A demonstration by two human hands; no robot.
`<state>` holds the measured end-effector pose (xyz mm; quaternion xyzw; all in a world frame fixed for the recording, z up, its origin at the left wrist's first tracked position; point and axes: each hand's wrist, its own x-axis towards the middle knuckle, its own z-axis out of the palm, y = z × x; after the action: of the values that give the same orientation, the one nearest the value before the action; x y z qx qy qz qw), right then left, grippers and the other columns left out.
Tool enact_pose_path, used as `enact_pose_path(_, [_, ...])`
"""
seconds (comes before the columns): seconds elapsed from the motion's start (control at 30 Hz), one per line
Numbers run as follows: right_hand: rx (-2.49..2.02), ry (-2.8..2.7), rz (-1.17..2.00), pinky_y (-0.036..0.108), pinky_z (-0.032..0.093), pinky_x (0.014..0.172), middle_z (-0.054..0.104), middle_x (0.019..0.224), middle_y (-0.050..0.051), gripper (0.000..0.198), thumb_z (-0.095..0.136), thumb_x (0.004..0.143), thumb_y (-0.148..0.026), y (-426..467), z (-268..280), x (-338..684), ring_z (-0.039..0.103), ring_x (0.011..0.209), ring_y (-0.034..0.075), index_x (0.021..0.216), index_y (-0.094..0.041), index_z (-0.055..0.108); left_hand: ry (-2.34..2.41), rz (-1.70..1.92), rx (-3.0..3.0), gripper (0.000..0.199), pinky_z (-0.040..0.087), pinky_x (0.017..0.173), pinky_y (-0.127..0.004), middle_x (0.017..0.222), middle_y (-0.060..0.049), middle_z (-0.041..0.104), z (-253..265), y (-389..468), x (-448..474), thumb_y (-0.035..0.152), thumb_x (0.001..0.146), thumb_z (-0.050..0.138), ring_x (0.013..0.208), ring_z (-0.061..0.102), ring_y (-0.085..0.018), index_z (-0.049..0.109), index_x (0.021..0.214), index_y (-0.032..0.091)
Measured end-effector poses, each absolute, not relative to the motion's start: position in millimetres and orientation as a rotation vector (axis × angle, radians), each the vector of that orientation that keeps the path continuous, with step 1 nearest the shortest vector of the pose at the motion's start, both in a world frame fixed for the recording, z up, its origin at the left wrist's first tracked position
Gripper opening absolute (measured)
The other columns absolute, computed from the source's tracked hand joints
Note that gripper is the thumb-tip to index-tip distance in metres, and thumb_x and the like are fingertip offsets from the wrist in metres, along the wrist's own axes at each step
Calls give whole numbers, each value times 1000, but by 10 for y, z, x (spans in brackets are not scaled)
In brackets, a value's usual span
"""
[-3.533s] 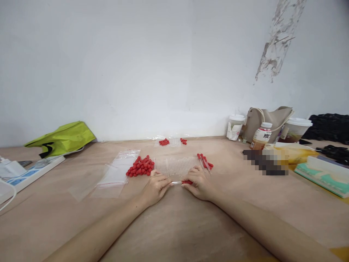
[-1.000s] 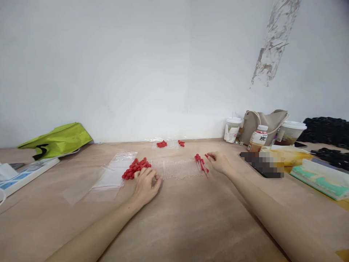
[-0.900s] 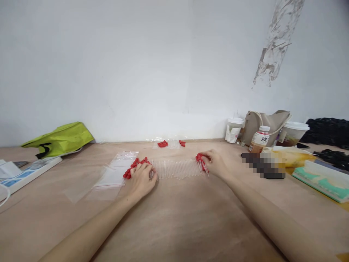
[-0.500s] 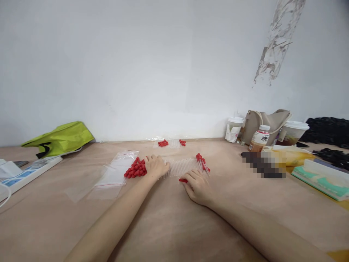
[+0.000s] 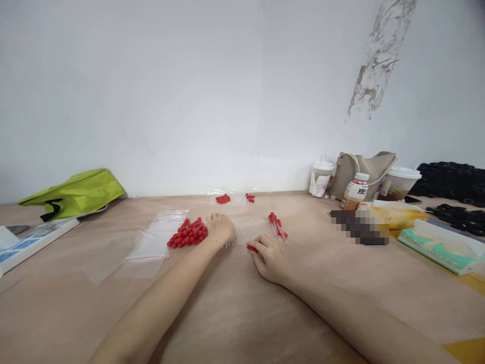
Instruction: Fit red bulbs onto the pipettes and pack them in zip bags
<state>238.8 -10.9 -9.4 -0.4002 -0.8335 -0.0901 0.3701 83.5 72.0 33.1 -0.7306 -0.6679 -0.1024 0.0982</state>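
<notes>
My right hand (image 5: 272, 259) pinches a red rubber bulb (image 5: 252, 248) just in front of a row of clear dropper tubes (image 5: 250, 231). My left hand (image 5: 221, 228) is curled at the left end of that row; its fingertips are hidden, so what they grip does not show. Left of it lies a pile of red rubber bulbs (image 5: 187, 233). At the right end of the row, several droppers with red bulbs on clear tubes (image 5: 278, 226) lie together.
Clear zip bags (image 5: 151, 245) lie left of the pile. By the wall is a clear bag with red bulbs (image 5: 223, 198). A green bag (image 5: 81, 192) and power strip (image 5: 38, 242) are at left; cups, a bottle (image 5: 354, 192), a grey handbag (image 5: 367, 167) and a tissue pack (image 5: 441, 247) at right.
My left hand has shifted slightly away from the red bulb pile toward the clear tubes. My right hand stays near the same place with the red bulb. The view has turned slightly right.
</notes>
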Motion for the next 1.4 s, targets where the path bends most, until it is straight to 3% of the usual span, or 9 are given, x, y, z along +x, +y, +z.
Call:
enact_pose_path(0.13, [-1064, -2054, -130, 25, 35, 64, 56, 76, 4, 16, 45, 81, -21, -75, -109, 2394, 51, 69, 13, 87, -19, 60, -1791, -374, -2441, 31, 38, 62, -31, 77, -9, 61, 445, 434, 688, 29, 89, 24, 69, 56, -22, 50, 97, 14])
enact_pose_path(0.2, [-1069, -2026, -84, 25, 36, 64, 56, 76, 4, 16, 45, 81, -22, -59, -114, 2396, 52, 68, 13, 87, -19, 60, -1653, -419, -2582, 26, 39, 60, -27, 74, -4, 59, 407, 253, 562, 29, 89, 25, 64, 55, -18, 48, 95, 18])
enact_pose_path(0.37, [-1021, -2031, 34, 25, 39, 65, 57, 80, 3, 15, 46, 82, -21, -58, -81, 2404, 54, 72, 12, 88, -19, 59, -1176, -884, -2832, 24, 39, 76, -31, 93, -5, 59, 104, -4, 315, 11, 84, 31, 84, 52, -18, 48, 99, 20])
enact_pose_path(0.67, [-946, -2057, 133, 24, 41, 67, 59, 81, 4, 11, 48, 80, -17, -84, -43, 2402, 56, 75, 12, 84, -18, 59, -1072, -1149, -2758, 22, 30, 91, -39, 93, -2, 66, -109, 52, 359, 17, 87, 39, 81, 58, -15, 55, 101, 22])
enact_pose_path(0.97, [-827, -2078, 253, 24, 43, 70, 63, 84, 3, 11, 48, 79, -16, -113, -5, 2417, 57, 77, 12, 84, -18, 58, -971, -1088, -2805, 31, 31, 88, -36, 96, -4, 65, -114, 27, 348, 7, 83, 37, 86, 59, -14, 55, 104, 22])
enact_pose_path(1.4, [-738, -2083, 277, 23, 45, 64, 63, 75, 3, 11, 48, 80, -21, 5, -186, 2416, 57, 70, 12, 81, -17, 59, -866, -1103, -2830, 29, 34, 78, -33, 85, -4, 68, -176, 53, 330, 12, 84, 37, 72, 61, -14, 55, 105, 22])
